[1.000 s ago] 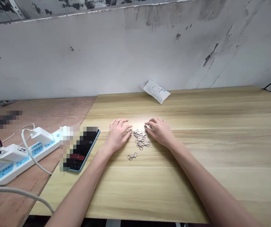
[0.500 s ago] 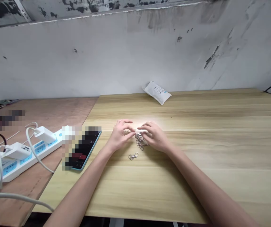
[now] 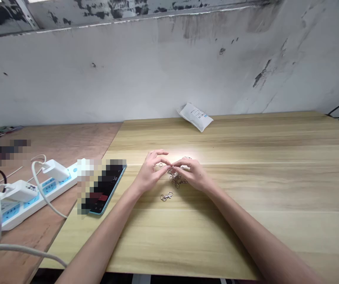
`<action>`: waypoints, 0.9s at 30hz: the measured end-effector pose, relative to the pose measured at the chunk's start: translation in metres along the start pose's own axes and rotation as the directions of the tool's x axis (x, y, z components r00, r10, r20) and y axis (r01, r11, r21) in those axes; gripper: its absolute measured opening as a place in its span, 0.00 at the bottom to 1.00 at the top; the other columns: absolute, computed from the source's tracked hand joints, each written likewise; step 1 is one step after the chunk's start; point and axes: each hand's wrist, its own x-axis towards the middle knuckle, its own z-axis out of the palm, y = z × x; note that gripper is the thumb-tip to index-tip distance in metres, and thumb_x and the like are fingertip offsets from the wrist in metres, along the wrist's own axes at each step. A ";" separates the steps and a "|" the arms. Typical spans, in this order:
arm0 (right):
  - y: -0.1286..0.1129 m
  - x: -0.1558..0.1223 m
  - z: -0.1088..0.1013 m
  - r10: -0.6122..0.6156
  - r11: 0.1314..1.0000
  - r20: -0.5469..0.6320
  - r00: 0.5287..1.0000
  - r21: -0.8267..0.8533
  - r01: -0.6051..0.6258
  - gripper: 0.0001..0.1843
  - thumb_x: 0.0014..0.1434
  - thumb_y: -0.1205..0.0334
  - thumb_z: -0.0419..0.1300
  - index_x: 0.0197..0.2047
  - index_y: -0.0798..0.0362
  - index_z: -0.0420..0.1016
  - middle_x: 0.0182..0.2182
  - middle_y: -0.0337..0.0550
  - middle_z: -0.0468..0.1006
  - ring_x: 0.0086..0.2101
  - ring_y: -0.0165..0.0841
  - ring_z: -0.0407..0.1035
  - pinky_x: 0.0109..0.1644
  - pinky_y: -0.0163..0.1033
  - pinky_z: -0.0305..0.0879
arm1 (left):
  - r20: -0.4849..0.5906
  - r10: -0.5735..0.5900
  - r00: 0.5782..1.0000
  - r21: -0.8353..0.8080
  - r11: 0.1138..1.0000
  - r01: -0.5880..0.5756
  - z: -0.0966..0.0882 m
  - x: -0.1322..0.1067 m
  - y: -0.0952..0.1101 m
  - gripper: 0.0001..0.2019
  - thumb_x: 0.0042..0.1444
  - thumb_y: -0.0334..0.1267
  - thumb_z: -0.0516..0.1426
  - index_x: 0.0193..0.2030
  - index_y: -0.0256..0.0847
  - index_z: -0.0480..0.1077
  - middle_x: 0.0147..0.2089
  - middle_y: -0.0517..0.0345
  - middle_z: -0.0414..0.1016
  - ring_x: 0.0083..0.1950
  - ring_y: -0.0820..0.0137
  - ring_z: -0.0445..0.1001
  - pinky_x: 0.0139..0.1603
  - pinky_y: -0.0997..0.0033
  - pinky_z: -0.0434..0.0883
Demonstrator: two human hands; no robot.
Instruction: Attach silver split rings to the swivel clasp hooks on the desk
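Observation:
My left hand (image 3: 151, 172) is closed in a pinch above the wooden table (image 3: 276, 185). Its thumb and index fingertips meet those of my right hand (image 3: 195, 174), also pinched. Whatever sits between the fingertips is too small to make out. Just below them lies a pile of metal key rings and clasps (image 3: 175, 180), partly covered by my right fingers. A lobster clasp with a ring (image 3: 166, 196) rests on its own nearer to me. Behind my left fingers a small loose ring (image 3: 161, 165) shows.
A phone (image 3: 110, 187) lies left of my left forearm. Beyond it, on a lower brown surface, is a white power strip (image 3: 45, 193) with chargers and cables. A white plastic packet (image 3: 195, 116) lies at the back by the wall (image 3: 146, 79).
My right hand has moved slightly left and its thumb and index finger have come together. The fingertips of both hands, apart before, now touch.

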 end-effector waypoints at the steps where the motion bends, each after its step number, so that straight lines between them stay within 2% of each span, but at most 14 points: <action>1: 0.001 0.000 0.001 -0.008 1.000 -0.019 1.000 -0.007 0.008 0.08 0.62 0.61 0.59 0.39 0.51 0.81 0.34 0.44 0.83 0.35 0.36 0.74 0.42 0.41 0.66 | -0.018 0.011 1.000 0.013 1.000 -0.010 0.000 0.000 -0.001 0.03 0.60 0.36 0.59 0.37 0.44 0.75 0.56 0.54 0.72 0.63 0.61 0.63 0.64 0.49 0.62; 7: 0.004 -0.001 0.007 -0.070 0.987 -0.105 0.992 -0.151 0.054 0.12 0.66 0.56 0.57 0.42 0.46 0.82 0.32 0.41 0.84 0.31 0.34 0.73 0.42 0.41 0.62 | -0.088 0.030 0.996 0.061 0.998 -0.024 0.002 0.001 -0.005 0.04 0.60 0.37 0.59 0.36 0.45 0.76 0.54 0.54 0.73 0.63 0.60 0.63 0.63 0.48 0.62; 12: 0.004 -0.001 0.011 -0.100 0.991 -0.155 0.983 -0.107 0.084 0.13 0.65 0.55 0.56 0.45 0.47 0.82 0.29 0.42 0.82 0.28 0.32 0.72 0.35 0.37 0.62 | -0.097 0.008 0.995 0.034 0.999 -0.004 0.004 0.000 -0.003 0.05 0.60 0.37 0.59 0.38 0.46 0.77 0.55 0.55 0.72 0.62 0.60 0.63 0.63 0.49 0.62; 16: 0.001 -0.001 0.011 -0.069 0.991 -0.164 0.984 -0.128 0.049 0.14 0.65 0.56 0.56 0.46 0.49 0.82 0.26 0.42 0.78 0.25 0.31 0.67 0.32 0.37 0.61 | -0.123 0.017 0.992 0.040 0.999 -0.012 0.004 0.000 -0.001 0.04 0.60 0.37 0.59 0.39 0.47 0.77 0.54 0.55 0.73 0.61 0.62 0.63 0.63 0.52 0.61; 19: -0.005 0.000 0.008 0.002 0.999 -0.120 0.993 -0.049 -0.007 0.14 0.65 0.56 0.56 0.45 0.49 0.82 0.31 0.44 0.78 0.30 0.32 0.70 0.35 0.37 0.64 | -0.122 0.009 0.993 0.027 1.000 -0.005 0.002 0.000 0.001 0.04 0.59 0.36 0.60 0.37 0.46 0.77 0.55 0.56 0.72 0.62 0.61 0.63 0.64 0.52 0.61; 23: -0.009 0.000 0.003 0.115 0.977 0.033 0.993 0.176 -0.119 0.14 0.63 0.53 0.58 0.43 0.50 0.81 0.43 0.47 0.76 0.42 0.35 0.71 0.38 0.36 0.67 | -0.093 -0.021 0.995 -0.078 0.997 0.014 -0.002 0.001 0.005 0.03 0.58 0.37 0.60 0.36 0.46 0.77 0.58 0.56 0.70 0.64 0.61 0.63 0.65 0.52 0.60; 25: -0.009 0.000 0.001 0.129 0.959 0.120 0.984 0.239 -0.154 0.14 0.63 0.51 0.58 0.38 0.51 0.80 0.41 0.46 0.77 0.40 0.34 0.71 0.38 0.37 0.67 | -0.073 -0.025 0.997 -0.114 0.993 0.017 -0.004 0.001 0.006 0.03 0.58 0.38 0.60 0.35 0.45 0.76 0.59 0.56 0.69 0.64 0.61 0.63 0.66 0.52 0.60; 27: -0.007 0.001 -0.001 0.135 0.955 0.155 0.979 0.242 -0.170 0.16 0.63 0.50 0.57 0.35 0.53 0.79 0.35 0.44 0.78 0.35 0.33 0.71 0.37 0.37 0.66 | -0.068 -0.029 0.997 -0.110 0.994 0.022 -0.005 0.002 0.007 0.04 0.58 0.38 0.60 0.34 0.45 0.76 0.59 0.55 0.69 0.65 0.61 0.62 0.66 0.52 0.59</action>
